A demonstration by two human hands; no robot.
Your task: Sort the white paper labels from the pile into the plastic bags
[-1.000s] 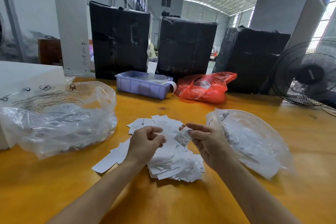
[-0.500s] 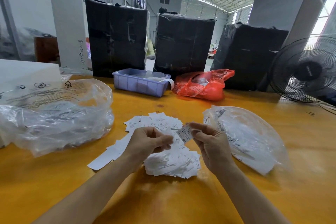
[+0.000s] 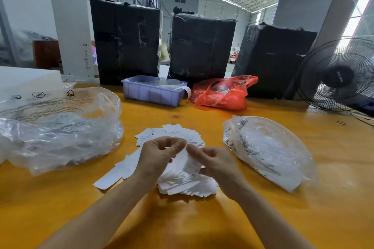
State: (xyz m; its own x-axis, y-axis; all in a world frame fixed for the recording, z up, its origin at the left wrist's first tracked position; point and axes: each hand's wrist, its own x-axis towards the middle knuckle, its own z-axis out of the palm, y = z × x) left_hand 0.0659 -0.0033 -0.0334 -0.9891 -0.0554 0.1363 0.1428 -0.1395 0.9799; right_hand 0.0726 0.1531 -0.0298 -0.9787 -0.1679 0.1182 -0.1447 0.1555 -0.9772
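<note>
Both hands were raised just above the pile of white labels at the table's near centre; the left hand had thumb and fingers curled toward each other, and the right hand was likewise curled; between them they pinched one label by its edges. Judged purpose: holding it up off the pile to read its print before choosing a bag.

The held label was slightly blurred; its long axis appeared to run from upper left, near the left fingertips, down to lower right at the right thumb; printed face seemingly toward the camera. Exact text not legible.

Two clear plastic bags flanked the pile — the left bag larger and crumpled, the right bag flatter, with white slips visible inside; each lay near the hand on its side, presumably so a drop needs only a short reach. The pile's labels lay fanned at mixed angles, no common direction.

Behind: a blue bin, a red bag, black wrapped bundles, a fan.

Pile sizeable; sorting judged unfinished.
</note>
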